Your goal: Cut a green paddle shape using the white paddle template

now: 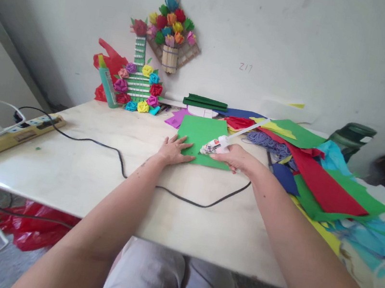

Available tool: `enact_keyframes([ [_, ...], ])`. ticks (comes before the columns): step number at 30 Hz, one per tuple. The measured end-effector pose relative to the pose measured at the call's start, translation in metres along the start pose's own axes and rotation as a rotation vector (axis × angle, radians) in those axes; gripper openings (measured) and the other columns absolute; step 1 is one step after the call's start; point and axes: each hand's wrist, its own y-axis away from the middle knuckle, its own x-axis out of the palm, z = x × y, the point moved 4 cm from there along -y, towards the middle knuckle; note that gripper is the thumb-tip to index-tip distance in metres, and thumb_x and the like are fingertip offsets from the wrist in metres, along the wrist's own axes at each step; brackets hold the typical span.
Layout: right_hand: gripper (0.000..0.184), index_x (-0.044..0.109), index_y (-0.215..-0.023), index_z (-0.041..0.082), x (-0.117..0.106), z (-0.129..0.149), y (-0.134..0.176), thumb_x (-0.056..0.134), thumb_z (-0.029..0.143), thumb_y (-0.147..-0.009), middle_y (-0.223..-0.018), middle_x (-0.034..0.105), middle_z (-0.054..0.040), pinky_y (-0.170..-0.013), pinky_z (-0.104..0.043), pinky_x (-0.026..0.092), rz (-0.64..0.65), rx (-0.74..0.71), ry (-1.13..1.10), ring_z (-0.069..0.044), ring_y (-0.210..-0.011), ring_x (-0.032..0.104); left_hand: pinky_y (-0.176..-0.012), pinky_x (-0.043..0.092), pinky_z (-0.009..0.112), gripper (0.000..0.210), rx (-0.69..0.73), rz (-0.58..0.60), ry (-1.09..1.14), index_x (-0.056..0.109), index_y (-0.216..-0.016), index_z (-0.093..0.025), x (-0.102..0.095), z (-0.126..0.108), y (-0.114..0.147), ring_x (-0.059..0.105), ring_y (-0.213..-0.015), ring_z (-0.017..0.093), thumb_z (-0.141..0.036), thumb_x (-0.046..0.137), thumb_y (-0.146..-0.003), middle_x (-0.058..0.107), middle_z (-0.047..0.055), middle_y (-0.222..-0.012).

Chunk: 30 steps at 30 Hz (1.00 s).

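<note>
A green sheet of paper or felt lies flat on the pale table. My left hand rests with spread fingers on its left edge. In my right hand is a white hot glue gun, with a long glue stick poking out of its back toward the upper right. The gun's tip points left and down, close over the sheet's lower middle; whether it touches the sheet I cannot tell. A black cord runs across the table to beneath my right hand.
A yellow power strip sits at the left edge. Behind stand a guitar-shaped flower craft and a glue bottle. Coloured sheets, including a red piece, and purple yarn pile up on the right, near a dark green bottle.
</note>
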Motion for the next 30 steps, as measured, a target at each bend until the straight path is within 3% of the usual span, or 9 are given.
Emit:
enact_keyframes([
  [6,0.029,0.048,-0.061,0.018,0.001,0.001,0.0,0.074,0.03,-0.061,-0.044,0.042,0.0053,-0.027,-0.02,0.028,0.002,0.019,0.069,-0.004,-0.03,0.033,-0.103,0.002,0.055,0.069,-0.002,0.011,-0.011,0.049,-0.125,-0.033,-0.001,-0.001,0.001,0.015,-0.133,0.033,-0.065,0.054,-0.064,0.03,0.004,-0.143],
  [19,0.038,0.042,-0.051,0.02,0.001,0.011,-0.005,0.077,0.035,-0.055,-0.034,0.039,0.0045,-0.029,-0.021,0.029,0.027,0.097,0.188,-0.007,-0.03,0.035,-0.103,0.004,0.055,0.07,-0.005,0.033,-0.049,0.046,-0.127,-0.032,0.0,-0.003,0.001,0.014,-0.133,0.033,-0.066,0.05,-0.066,0.027,0.004,-0.144],
  [30,0.035,0.046,-0.071,0.016,0.004,0.026,-0.006,0.071,0.04,-0.064,-0.041,0.039,0.0068,-0.034,-0.02,0.033,0.125,0.105,0.455,-0.007,-0.033,0.037,-0.104,0.007,0.054,0.072,-0.008,0.069,-0.184,0.039,-0.132,-0.035,0.001,-0.002,0.002,0.013,-0.133,0.031,-0.071,0.039,-0.069,0.024,0.0,-0.146],
])
